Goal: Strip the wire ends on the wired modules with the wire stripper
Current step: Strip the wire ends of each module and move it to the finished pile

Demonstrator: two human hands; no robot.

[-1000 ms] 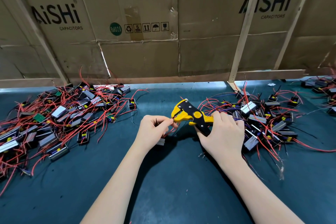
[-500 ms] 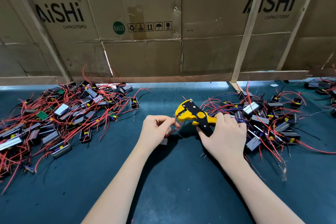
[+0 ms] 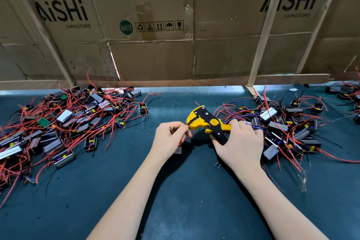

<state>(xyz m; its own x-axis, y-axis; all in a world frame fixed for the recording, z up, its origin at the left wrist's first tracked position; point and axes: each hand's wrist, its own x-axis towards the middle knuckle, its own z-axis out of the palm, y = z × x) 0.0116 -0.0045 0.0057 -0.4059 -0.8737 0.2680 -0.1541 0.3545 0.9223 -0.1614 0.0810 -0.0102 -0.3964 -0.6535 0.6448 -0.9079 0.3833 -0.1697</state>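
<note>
Two heaps of wired modules are spread on the dark mat [image 3: 185, 191]: a left pile [image 3: 64, 122] and a right pile [image 3: 288, 124]. The wire stripper [image 3: 207, 122] is gripped at its handles by the right hand [image 3: 240, 146], fingers curled. A thin red wire [image 3: 188, 125], light, limp and best pinched close to its end, is held at the jaws by the left hand [image 3: 168, 138], its module [image 3: 177, 150] tucked beneath

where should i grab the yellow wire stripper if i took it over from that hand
Grip the wire stripper by its two rear handles, where the right hand holds it now, coming from the right. Its head points left at the wire the left hand pinches, so keep that end free.
</note>
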